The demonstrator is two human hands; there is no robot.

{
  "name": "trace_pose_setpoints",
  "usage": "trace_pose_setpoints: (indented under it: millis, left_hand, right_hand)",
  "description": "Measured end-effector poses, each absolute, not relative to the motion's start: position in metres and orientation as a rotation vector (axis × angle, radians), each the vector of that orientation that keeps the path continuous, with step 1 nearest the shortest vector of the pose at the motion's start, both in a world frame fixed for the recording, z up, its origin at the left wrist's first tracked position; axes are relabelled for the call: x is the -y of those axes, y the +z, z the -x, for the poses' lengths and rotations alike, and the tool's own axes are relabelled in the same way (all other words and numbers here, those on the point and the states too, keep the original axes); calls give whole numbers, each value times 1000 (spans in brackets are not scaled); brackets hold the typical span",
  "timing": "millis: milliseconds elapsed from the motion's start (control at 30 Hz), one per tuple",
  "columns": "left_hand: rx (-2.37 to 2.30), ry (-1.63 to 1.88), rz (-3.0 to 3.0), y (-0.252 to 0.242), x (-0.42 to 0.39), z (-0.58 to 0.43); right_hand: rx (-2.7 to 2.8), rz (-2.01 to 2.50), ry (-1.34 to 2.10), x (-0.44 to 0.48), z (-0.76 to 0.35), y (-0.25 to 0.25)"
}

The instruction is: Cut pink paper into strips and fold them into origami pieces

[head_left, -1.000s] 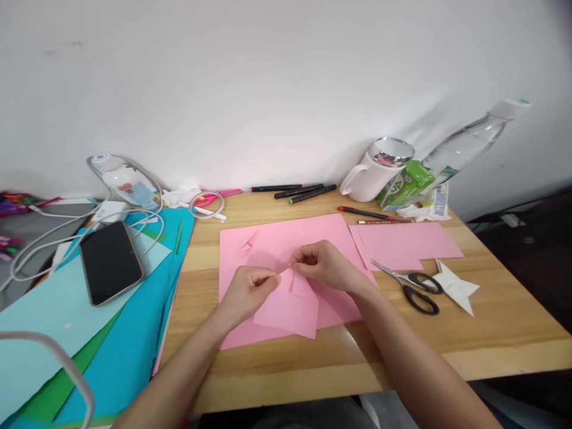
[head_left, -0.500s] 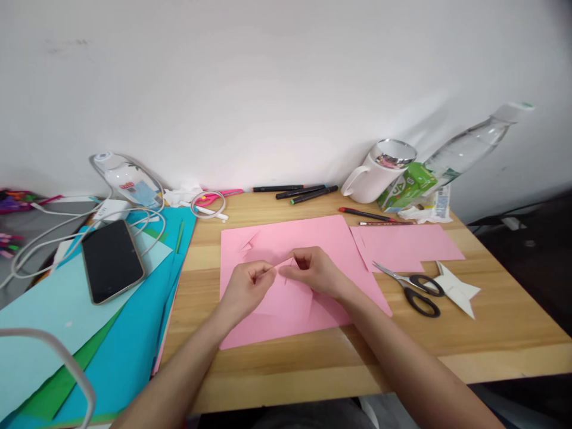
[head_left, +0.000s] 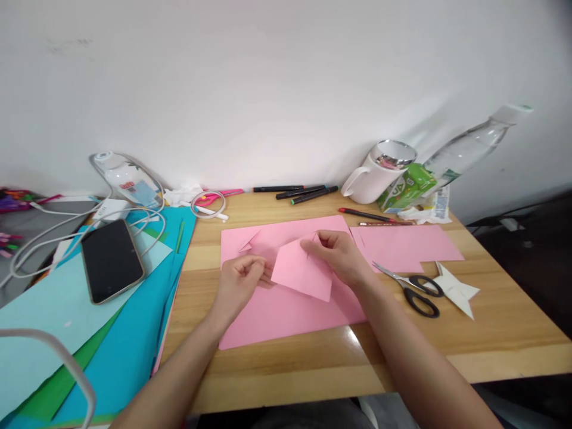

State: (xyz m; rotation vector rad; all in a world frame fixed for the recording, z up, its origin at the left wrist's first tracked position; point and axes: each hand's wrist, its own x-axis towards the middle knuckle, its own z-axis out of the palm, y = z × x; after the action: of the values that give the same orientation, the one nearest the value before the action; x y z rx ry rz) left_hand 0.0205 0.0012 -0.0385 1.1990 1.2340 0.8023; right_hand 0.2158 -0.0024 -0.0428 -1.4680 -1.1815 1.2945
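A folded piece of pink paper (head_left: 301,271) hangs tilted from my right hand (head_left: 337,253), which pinches its top right corner between thumb and fingers. My left hand (head_left: 241,283) hovers just beside the paper's left edge, fingers loosely curled and apart, with no paper in them. Beneath both hands lies a large pink sheet (head_left: 250,330). Near its upper left corner sits a small folded pink piece (head_left: 249,243).
Black-handled scissors (head_left: 420,295) and a white paper star shape (head_left: 458,289) lie at right, below pink offcuts (head_left: 402,244). Markers (head_left: 308,192), a white mug (head_left: 373,176) and a leaning bottle (head_left: 469,146) line the wall. A phone (head_left: 111,259) rests on coloured paper at left.
My left hand has let go of the folded paper and moved slightly left. My right hand has carried the paper up and to the right, turning it.
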Motion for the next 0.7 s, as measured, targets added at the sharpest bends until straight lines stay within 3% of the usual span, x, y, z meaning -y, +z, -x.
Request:
trace_pose_setpoints:
  millis: [300, 500, 700]
  left_hand:
    - [-1133, 682, -1326, -41, -1, -20]
    - [-978, 765, -1193, -43, -4, -16]
    - [-800, 709, -1590, -40, -3, -13]
  right_hand:
    - [1325, 1265, 1342, 6, -202, -46]
    - [1113, 1276, 1367, 5, -204, -46]
    - [1084, 1333, 1327, 3, -206, -43]
